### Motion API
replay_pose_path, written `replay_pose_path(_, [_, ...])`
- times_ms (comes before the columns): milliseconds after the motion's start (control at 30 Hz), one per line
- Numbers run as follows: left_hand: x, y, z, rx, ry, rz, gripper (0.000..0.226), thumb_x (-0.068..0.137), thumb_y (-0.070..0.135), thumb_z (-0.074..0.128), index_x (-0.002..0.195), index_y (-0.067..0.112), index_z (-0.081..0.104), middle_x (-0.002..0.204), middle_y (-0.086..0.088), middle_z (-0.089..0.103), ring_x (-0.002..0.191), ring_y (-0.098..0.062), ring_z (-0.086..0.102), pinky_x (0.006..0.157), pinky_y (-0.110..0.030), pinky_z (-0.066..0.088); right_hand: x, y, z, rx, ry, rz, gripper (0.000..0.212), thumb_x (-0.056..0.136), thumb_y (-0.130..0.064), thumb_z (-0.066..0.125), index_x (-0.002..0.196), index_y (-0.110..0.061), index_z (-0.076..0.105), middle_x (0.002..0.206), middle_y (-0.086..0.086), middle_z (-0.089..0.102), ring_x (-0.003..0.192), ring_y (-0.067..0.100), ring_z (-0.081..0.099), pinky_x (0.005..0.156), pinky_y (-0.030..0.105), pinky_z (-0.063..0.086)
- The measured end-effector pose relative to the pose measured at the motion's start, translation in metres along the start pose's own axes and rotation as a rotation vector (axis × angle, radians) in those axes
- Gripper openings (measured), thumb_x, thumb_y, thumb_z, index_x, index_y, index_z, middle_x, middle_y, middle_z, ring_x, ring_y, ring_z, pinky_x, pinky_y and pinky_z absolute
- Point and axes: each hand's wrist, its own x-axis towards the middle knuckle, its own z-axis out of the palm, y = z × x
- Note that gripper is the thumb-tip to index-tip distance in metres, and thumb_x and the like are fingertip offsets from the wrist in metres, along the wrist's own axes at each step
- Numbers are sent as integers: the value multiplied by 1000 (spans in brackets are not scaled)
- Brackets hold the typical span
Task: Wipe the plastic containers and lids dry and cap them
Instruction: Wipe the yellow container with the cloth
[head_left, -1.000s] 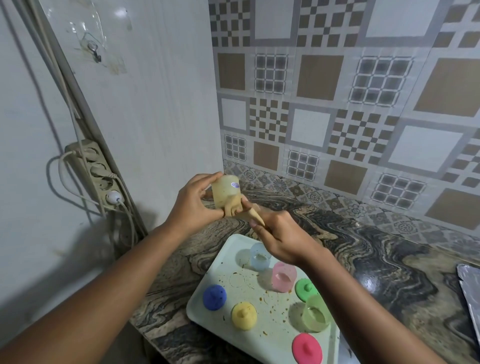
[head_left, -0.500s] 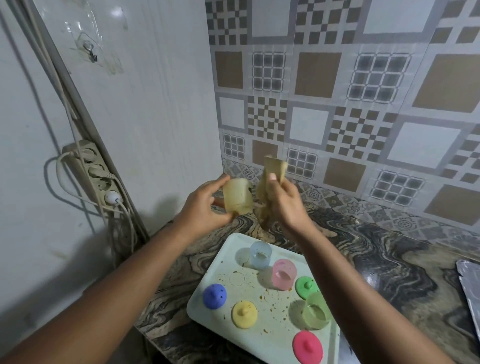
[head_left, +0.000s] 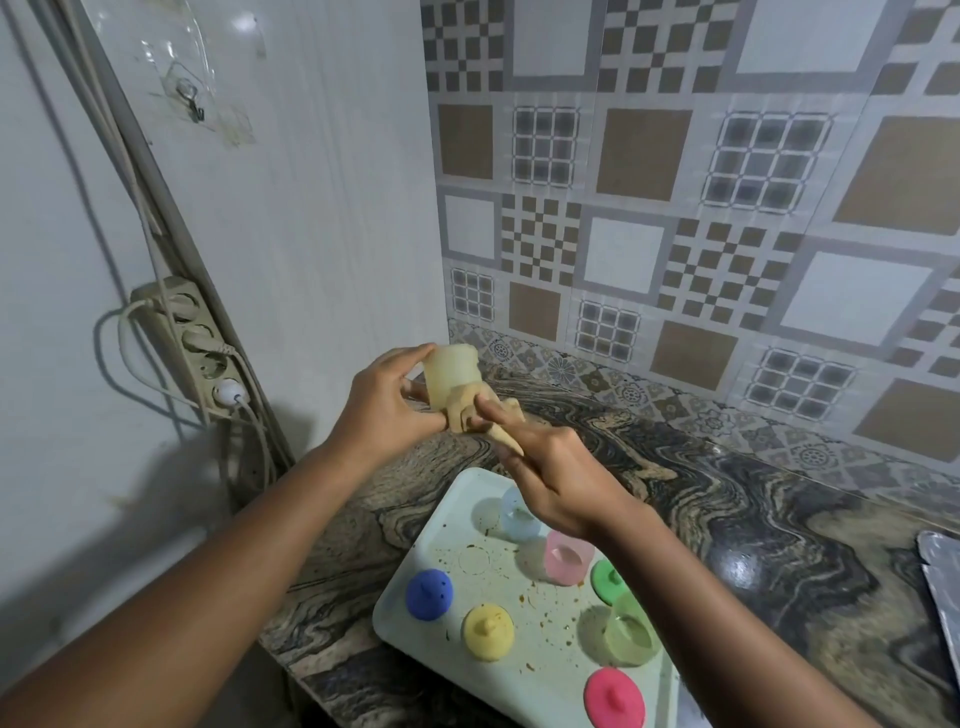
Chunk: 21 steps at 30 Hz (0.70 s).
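Dark marbled stone table (head_left: 779, 519), glossy, running into the tiled corner. Pale tray (head_left: 447, 551) lies flat on it near the front edge, speckled with brown crumbs (head_left: 530, 597). On the tray: blue lid (head_left: 429, 594), yellow lid (head_left: 488, 632) and pink lid (head_left: 614, 698) along the near side, green lid (head_left: 608, 581) further back. Also a blue container (head_left: 517, 519), pink container (head_left: 568, 558) and green container (head_left: 631, 631), all uncapped, apart from each other. Metal sheet (head_left: 943, 582) lies on the table at the far right, cut off by the frame edge.
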Motion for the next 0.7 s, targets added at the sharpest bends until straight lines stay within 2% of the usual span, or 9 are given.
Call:
replay_pose_path(67, [0, -2, -3, 35, 1, -16, 77, 63, 14, 90, 131, 22, 56, 129, 4, 56, 86, -3, 68, 70, -6, 47, -10, 5, 3, 32, 13, 77, 35, 104, -17, 49, 134, -8, 63, 77, -9, 66, 70, 18, 62, 76, 19, 50])
replay_pose_path(100, [0, -2, -5, 39, -2, -23, 74, 65, 17, 89, 129, 27, 53, 130, 6, 54, 89, -4, 68, 71, -8, 46, -14, 8, 6, 129, 25, 164, 31, 104, -23, 46, 116, -5, 69, 66, -4, 59, 59, 17, 54, 67, 29, 51])
replay_pose_path(167, [-2, -1, -6, -16, -35, -52, 72, 68, 15, 86, 128, 33, 50, 131, 8, 52, 95, -9, 69, 74, -23, 55, -15, 12, 8, 429, 145, 352, 42, 102, -31, 43, 88, 3, 64, 66, 19, 61, 57, 21, 54, 59, 41, 50])
replay_pose_path(233, [-6, 4, -6, -135, -86, -100, 75, 72, 4, 82, 132, 36, 52, 134, 7, 52, 90, -12, 71, 63, -39, 62, -8, 14, 6, 655, 334, 454, 44, 99, -37, 45, 87, -1, 67, 76, 29, 65, 67, 28, 60, 64, 42, 49])
replay_pose_path(333, [-11, 7, 1, -154, -138, -74, 85, 72, 3, 84, 143, 35, 50, 135, 7, 51, 89, -10, 70, 63, -37, 63, 14, 8, -7, 826, 494, 473, 42, 98, -42, 48, 95, -10, 74, 86, 36, 66, 76, 31, 62, 72, 43, 49])
replay_pose_path(433, [-13, 10, 9, -128, -133, -35, 89, 68, 11, 90, 146, 24, 48, 129, 7, 55, 87, -4, 70, 84, -28, 58, 35, -4, -13, 725, 440, 417, 52, 101, -36, 42, 94, 13, 57, 66, 34, 54, 54, 28, 56, 51, 37, 51])
replay_pose_path(533, [-12, 16, 13, -146, -107, -59, 81, 64, 18, 94, 136, 22, 57, 126, 10, 61, 83, -4, 71, 83, -27, 59, 42, -10, -11, 501, 340, 376, 38, 104, -35, 42, 84, -7, 58, 60, 20, 52, 50, 32, 54, 47, 58, 50])
replay_pose_path(600, [-11, 18, 13, -180, -114, -91, 74, 64, 18, 93, 130, 26, 59, 123, 13, 65, 84, -3, 73, 78, -32, 61, 42, -8, -10, 307, 251, 325, 27, 107, -30, 42, 97, -21, 65, 63, 2, 56, 54, 31, 56, 53, 52, 52])
replay_pose_path(700, [-11, 13, 12, -184, -93, -116, 71, 66, 14, 90, 129, 26, 60, 124, 13, 66, 83, -8, 75, 73, -44, 63, 39, -8, -8, 108, 155, 267, 41, 108, -26, 42, 146, -16, 53, 79, -14, 62, 60, 1, 54, 58, 20, 40])
